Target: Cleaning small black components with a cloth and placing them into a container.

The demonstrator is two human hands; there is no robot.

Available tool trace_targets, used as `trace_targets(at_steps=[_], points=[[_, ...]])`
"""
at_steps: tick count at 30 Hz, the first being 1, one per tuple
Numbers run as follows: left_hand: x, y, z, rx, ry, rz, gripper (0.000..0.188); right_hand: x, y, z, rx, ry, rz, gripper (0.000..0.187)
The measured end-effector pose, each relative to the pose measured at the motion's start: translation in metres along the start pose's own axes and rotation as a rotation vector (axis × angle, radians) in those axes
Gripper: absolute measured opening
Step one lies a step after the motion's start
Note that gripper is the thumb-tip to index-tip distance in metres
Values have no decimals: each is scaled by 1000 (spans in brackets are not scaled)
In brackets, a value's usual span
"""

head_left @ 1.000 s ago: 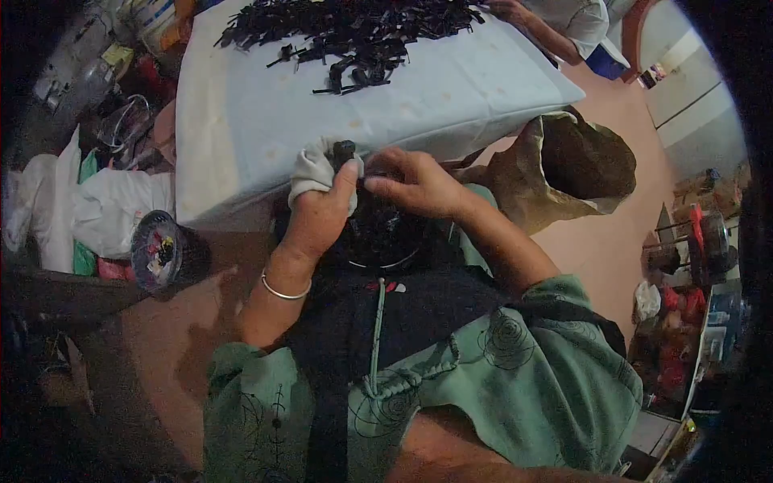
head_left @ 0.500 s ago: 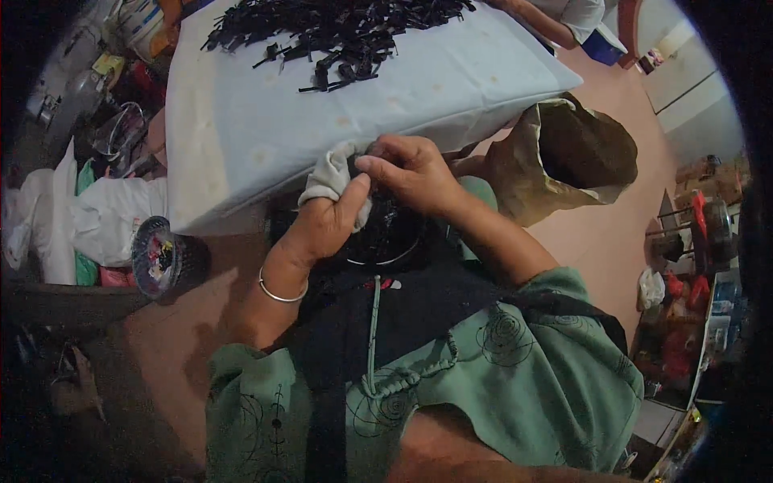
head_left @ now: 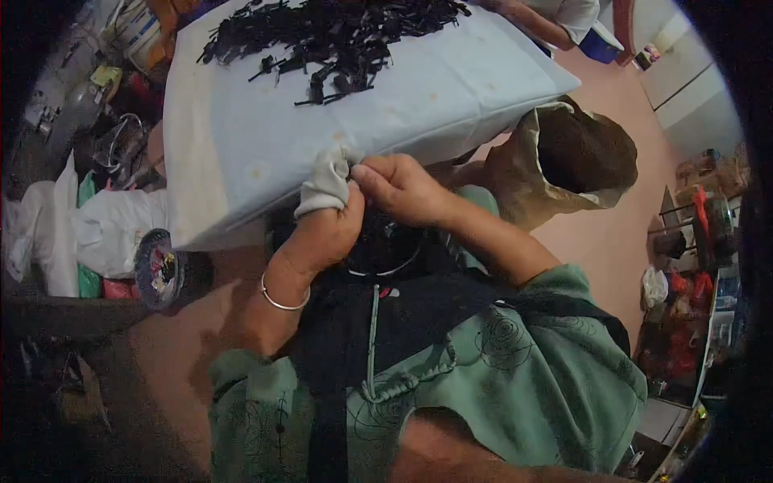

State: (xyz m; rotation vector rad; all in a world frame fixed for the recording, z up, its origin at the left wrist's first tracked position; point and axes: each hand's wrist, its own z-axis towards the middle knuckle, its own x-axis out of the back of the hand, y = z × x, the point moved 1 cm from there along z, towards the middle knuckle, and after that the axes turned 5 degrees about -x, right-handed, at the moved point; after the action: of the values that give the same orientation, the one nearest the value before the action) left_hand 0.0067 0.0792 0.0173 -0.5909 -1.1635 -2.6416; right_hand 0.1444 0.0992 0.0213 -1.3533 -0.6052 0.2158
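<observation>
A crumpled pale grey cloth [head_left: 322, 191] is wrapped about the fingers of my left hand [head_left: 326, 233], which is closed on it. Thumb and fingers of my right hand [head_left: 409, 191] are pinched together right against the cloth. A small dark bit shows between the two hands, too small and covered to name. Below them, at my lap, sits a black round container [head_left: 386, 245] with a shiny rim and dark contents. Beyond my hands, a heap of small black parts with thin stems [head_left: 342, 44] lies on the table.
The table [head_left: 241, 145] has a pale cover. To its right stands a wide-mouthed brown sack [head_left: 523, 181]. A dark basket [head_left: 157, 270] with small colourful bits and white bags [head_left: 117, 225] are at the left. Another person's arm [head_left: 539, 24] reaches in at the far right.
Both hands have shifted slightly left and down, still together at the cloth. My right fingers have turned a little, with the thumb nearer the cloth. The view has tilted slightly.
</observation>
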Motion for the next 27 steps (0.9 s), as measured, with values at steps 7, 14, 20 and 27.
trace_targets(at_steps=[7,14,20,27], points=[[26,4,33,17,-380,294,34,32,20,4,-73,-35,-101,29],[57,-78,148,-75,-212,459,36,105,40,26,94,538,-410,26],[11,-197,290,-5,-416,681,47,127,63,45,14,647,-379,21],[-21,-295,342,134,-330,553,53,126,56,48,39,604,-336,16]])
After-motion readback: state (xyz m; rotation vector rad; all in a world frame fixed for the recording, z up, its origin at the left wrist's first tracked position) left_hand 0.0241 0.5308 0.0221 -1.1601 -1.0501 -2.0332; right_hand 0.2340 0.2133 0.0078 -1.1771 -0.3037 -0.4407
